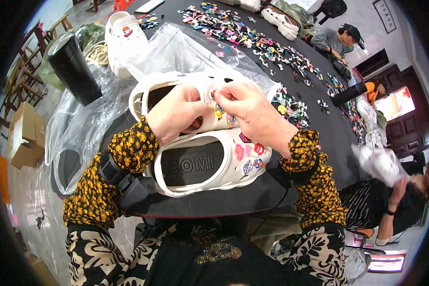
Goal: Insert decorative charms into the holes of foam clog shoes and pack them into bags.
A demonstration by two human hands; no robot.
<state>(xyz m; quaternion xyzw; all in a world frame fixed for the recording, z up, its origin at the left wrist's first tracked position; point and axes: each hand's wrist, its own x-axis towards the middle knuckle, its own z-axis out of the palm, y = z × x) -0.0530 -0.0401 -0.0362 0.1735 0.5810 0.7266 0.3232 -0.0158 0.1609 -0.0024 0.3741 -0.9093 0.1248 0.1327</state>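
Note:
Two white clogs lie side by side before me. My left hand (178, 114) is closed on the farther clog (209, 125), with fingers inside its opening and the thumb near its upper. A small red-orange shoe charm (213, 93) is pinched between the thumb and fingers of my right hand (255, 112), against the upper of that clog. Below my fingers, other colourful charms (219, 113) sit on the same upper. The nearer clog (231, 174) bears several charms, among them a pink one (240, 152), and neither hand grips it.
Loose charms (267, 45) spread over the black table (314, 167). Another white clog (127, 45) with a charm stands at far left, beside clear plastic (167, 50) and a black cylinder (75, 69). Co-workers (336, 43) sit along the right; one holds a white bundle (381, 164).

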